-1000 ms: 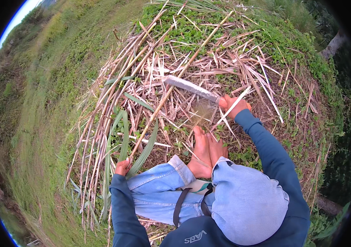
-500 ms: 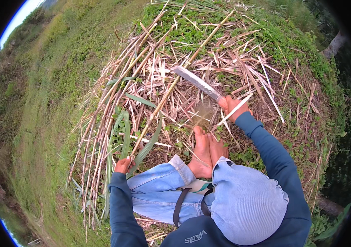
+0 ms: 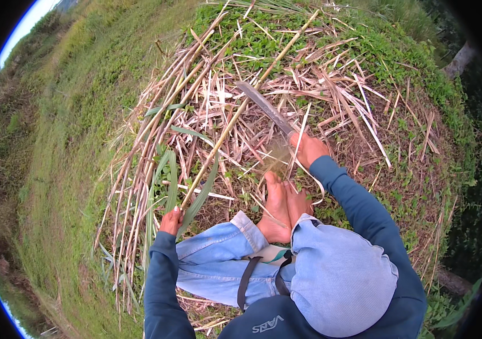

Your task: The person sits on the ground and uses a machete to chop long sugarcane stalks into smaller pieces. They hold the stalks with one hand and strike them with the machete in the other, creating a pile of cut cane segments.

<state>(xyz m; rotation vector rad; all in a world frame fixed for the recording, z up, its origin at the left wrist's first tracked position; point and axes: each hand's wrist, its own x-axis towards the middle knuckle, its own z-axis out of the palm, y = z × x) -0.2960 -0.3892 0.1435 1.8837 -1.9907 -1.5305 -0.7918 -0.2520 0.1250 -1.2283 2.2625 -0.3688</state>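
Observation:
My left hand (image 3: 171,220) is closed round the near end of a long yellowish cane stalk (image 3: 231,125), which slants away to the far right. Green leaves hang from the stalk by that hand. In my right hand (image 3: 310,148) is the handle of a machete (image 3: 264,105). Its long blade points to the far left and lies across the stalk near the tip; whether it touches cannot be made out. A pale dry strip (image 3: 303,125) stands up beside the right hand, and its lower part curls below that hand.
Several long stalks (image 3: 139,148) lie in a row to the left. Dry peeled strips (image 3: 340,93) litter the ground ahead. My bare feet (image 3: 283,209) are close below the right hand. Green plants (image 3: 450,121) edge the right side, near a trunk (image 3: 460,59).
My right hand and the machete have moved slightly left and nearer the stalk, and the blade has turned. The pale strip by that hand has swung more upright. The left hand has barely moved.

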